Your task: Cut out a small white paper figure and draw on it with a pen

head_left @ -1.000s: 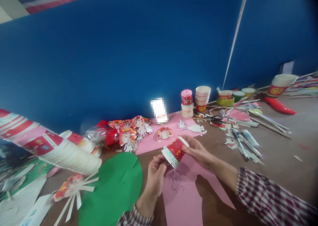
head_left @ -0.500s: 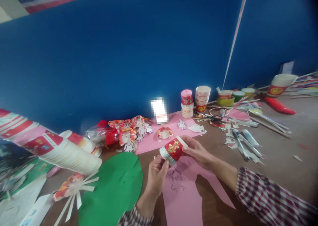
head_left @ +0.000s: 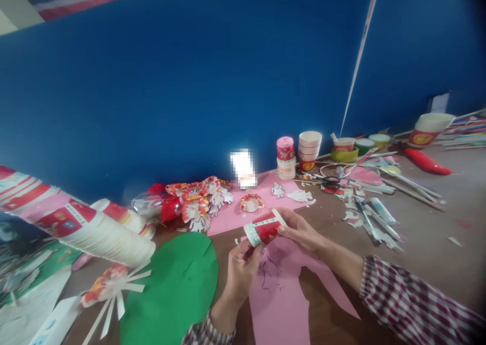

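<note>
A red and white paper cup [head_left: 266, 227] lies tilted on its side between my two hands, above the table. My left hand [head_left: 245, 264] grips its white end with the green pattern, thumb and fingers closed. At the other end, my right hand [head_left: 299, 232] pinches the cup near its white edge. Below them is a cut sheet of pink paper [head_left: 281, 304] with dark scribbled lines. To the left lies a round green sheet [head_left: 174, 284]. Just beyond the cup, a red and gold ring [head_left: 251, 203] rests on another pink sheet [head_left: 228, 225].
Long stacked paper cups [head_left: 114, 241] lean in from the left, near a cup cut into strips [head_left: 114, 289]. Paper figures [head_left: 201, 201] are piled behind. Cup stacks [head_left: 310, 150], scissors [head_left: 331, 182], paper scraps and a glue tube [head_left: 382, 211] are at right. A blue partition [head_left: 228, 82] stands behind.
The cup has been turned between my hands: its gold figure has rolled out of view and a white strip with small print now shows. My left hand has shifted slightly.
</note>
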### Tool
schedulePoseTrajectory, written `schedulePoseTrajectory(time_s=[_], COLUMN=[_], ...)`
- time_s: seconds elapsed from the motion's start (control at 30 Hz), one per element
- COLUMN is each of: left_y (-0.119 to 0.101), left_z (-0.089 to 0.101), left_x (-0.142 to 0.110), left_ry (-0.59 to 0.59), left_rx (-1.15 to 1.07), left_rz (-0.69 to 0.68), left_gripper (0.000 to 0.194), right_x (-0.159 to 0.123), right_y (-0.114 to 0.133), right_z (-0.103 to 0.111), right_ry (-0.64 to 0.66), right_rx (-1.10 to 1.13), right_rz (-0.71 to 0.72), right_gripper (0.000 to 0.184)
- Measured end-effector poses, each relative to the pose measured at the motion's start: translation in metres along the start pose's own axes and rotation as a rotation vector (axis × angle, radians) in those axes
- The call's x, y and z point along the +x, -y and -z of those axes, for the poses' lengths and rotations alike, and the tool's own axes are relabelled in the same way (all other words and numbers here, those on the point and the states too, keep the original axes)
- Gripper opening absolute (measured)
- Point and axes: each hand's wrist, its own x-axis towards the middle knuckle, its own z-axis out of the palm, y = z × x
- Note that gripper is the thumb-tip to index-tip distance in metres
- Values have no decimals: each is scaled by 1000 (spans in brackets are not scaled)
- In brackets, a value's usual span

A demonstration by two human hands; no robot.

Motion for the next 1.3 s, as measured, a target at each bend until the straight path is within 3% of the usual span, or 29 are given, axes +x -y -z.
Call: schedulePoseTrajectory(time_s=[0.17,0.33,0.43,0.6,0.77,0.93,1.13,1.3], left_y=[-4,-5,-3,4,1,-7,-5,-3], left_z=[0,1,2,3,0,-1,-3,-4], left_x=[-2,-2,1,4,3,0,-1,-1], left_ry=[63,-54,-39,-51,31,93,73,96], left_rx=[68,-204,-278,-195,-243,-373,-187,-247], left_rz=[-40,100,129,78,113,176,220,193], left_gripper=[15,33,34,31,29,36,32,32], right_x=[-1,-4,-5,-1,0,-1,-1,-3], right_y=[2,6,5,-2,1,2,-9,-5], right_z=[3,1,-1,1,-1,-3,-1,-1], right_ry=[-5,104,108,-15,-46,-9,69,135], right_rx=[27,59,40,-1,-9,-39,-121,-91], right_rz=[8,-10,-44,-29,-30,-38,-41,-28], right_gripper=[46,58,65,52,46,43,46,50])
